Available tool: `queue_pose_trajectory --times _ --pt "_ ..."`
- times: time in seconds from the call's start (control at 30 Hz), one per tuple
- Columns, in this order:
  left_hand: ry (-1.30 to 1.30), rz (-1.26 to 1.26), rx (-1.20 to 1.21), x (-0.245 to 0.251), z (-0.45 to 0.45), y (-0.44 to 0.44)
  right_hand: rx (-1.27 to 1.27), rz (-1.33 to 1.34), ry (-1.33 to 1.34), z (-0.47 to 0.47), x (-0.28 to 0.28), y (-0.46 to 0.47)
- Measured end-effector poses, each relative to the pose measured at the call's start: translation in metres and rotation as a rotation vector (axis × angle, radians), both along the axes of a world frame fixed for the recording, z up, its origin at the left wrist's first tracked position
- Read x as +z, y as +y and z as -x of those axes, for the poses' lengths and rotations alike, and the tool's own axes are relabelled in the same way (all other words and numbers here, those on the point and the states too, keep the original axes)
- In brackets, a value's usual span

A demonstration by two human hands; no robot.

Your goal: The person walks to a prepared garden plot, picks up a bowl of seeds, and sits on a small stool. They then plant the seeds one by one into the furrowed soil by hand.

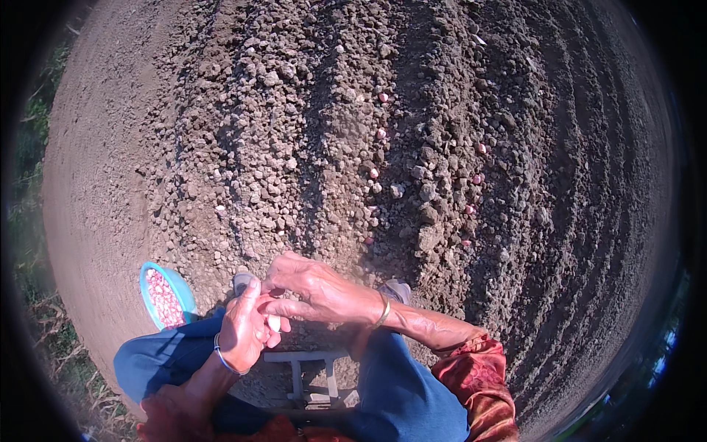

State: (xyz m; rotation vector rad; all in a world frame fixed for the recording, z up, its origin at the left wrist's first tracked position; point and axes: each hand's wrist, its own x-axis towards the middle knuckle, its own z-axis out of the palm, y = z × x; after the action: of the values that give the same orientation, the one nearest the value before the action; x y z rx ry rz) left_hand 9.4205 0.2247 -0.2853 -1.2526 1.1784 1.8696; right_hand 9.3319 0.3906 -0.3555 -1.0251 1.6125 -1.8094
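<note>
My left hand (243, 326) is turned palm-up above my knee, its fingers curled around a pale clove (274, 323) that looks like garlic. Over that palm reaches my right hand (320, 290), its thumb and fingers touching the left hand. Whether the right fingertips pinch anything is hidden. To the left of my leg sits a light-blue plastic basin (188, 295), tilted in view, holding many pink-and-white cloves (163, 298). More pink cloves lie spaced out on the soil ahead, one line including a clove (381, 133) near the middle and another including a clove (477, 179) farther right.
Cloddy soil (270, 138) stretches ahead in ridges and furrows. My shoes (396, 290) rest on the ground beyond my hands. Between my blue-trousered legs (409, 381) shows the frame of a low stool (298, 356). Green plants (38, 143) border the left side.
</note>
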Motion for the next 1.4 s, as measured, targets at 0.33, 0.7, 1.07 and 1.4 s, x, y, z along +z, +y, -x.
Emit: queue_pose_trajectory --times 0.33,0.7,1.07,1.4 --pt "-0.008 -0.062 -0.02 -0.016 0.006 0.023 -0.053 -0.158 0.18 -0.032 -0.003 0.025" --pt "-0.083 -0.057 -0.096 -0.024 0.013 0.028 0.099 -0.211 0.19 -0.028 -0.006 0.037" --pt "-0.07 -0.083 -0.074 -0.025 0.013 0.024 -0.126 -0.08 0.027 -0.029 -0.018 0.032" --pt "-0.082 -0.125 -0.079 -0.02 0.019 0.02 -0.119 -0.115 -0.104 -0.028 -0.017 0.036"
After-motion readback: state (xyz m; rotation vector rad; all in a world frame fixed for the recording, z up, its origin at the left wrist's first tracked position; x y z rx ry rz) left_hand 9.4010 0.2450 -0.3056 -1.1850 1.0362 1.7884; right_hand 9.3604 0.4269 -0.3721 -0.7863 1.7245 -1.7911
